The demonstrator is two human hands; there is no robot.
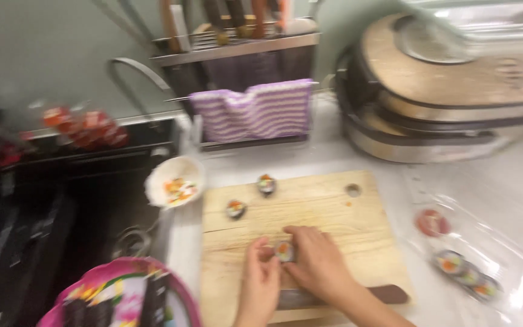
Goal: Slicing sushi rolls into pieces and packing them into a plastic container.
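While both hands — left hand [259, 275], right hand [317, 261] — pinch one sushi piece [284, 250], two lie apart.

Two bare hands reach forward from the bottom edge, close together and touching at the fingertips. The left hand [260, 280] points upward, fingers curled inward toward the right. The right hand [317, 260] lies palm down, angled in from the lower right, its forearm trailing back, fingers bent and pinched together.

Bare board [334, 221] right of hands — two rolls [235, 209] behind.
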